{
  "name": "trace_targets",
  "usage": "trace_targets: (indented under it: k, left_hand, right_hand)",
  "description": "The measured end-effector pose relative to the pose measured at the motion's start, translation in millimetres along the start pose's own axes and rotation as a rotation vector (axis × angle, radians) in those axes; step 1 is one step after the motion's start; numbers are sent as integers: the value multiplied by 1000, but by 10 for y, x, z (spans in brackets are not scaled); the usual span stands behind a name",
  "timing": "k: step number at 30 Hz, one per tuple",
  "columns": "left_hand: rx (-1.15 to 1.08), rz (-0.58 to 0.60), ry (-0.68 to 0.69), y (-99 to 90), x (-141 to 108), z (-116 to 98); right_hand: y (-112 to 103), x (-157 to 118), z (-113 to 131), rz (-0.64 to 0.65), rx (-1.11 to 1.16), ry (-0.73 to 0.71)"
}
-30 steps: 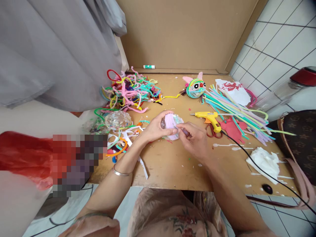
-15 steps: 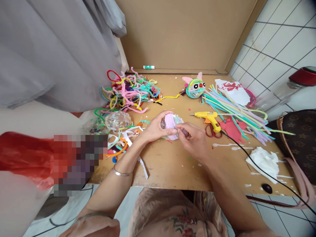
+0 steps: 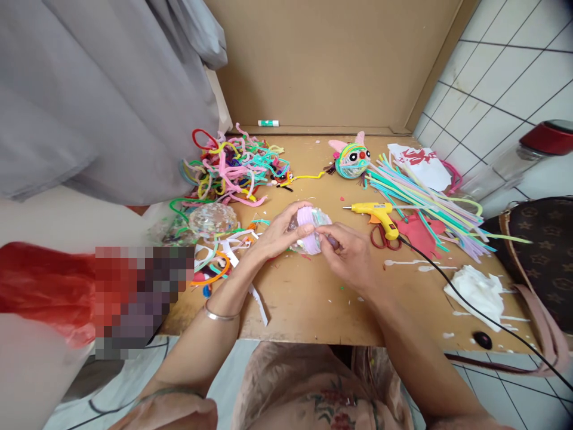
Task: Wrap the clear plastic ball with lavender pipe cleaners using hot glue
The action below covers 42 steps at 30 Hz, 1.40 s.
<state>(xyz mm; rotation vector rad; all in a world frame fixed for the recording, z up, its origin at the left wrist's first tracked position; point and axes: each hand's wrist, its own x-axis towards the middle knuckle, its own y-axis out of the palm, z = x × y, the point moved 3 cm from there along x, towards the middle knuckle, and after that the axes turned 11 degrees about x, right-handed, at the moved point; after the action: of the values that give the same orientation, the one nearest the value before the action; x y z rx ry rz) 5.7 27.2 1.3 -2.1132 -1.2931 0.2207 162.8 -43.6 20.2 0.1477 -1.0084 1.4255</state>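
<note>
A clear plastic ball [image 3: 319, 218], partly wrapped in rows of lilac pipe cleaner [image 3: 305, 216], sits in my left hand [image 3: 283, 234]. The left fingers curl behind it and the thumb presses across its front. My right hand [image 3: 351, 251] is closed in a pinch, its fingertips touching the ball's right side near the left thumb. Whatever lies between the right fingertips is too small and hidden to make out. Both hands are just above the table [image 3: 308, 310].
Tangled pipe cleaners [image 3: 228, 161] and another clear ball [image 3: 212, 220] lie left. A decorated ball with pink ears [image 3: 353, 160] stands behind. To the right are a yellow glue gun [image 3: 373, 212] with its cord, red scissors [image 3: 382, 237], straight pipe cleaners [image 3: 425, 197], tissue [image 3: 475, 295] and a brown bag [image 3: 532, 257].
My left thumb has shifted up over the lilac rows, closer to the right fingertips. The right hand has moved slightly, and the ball stays in the left hand.
</note>
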Motion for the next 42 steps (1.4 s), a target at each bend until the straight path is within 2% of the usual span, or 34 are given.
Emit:
trace_targets:
  k: [13,23,42]
  left_hand:
    - [24,-16,-36,14,-5,-36]
    - [47,-31,-30,24,2,7]
    - [46,-22,-17,4,-5,-28]
  right_hand:
    - [7,7,11,-8,4,-16]
    - [-1,14,25,12,8,36]
    - [0,6,21,7,11,29]
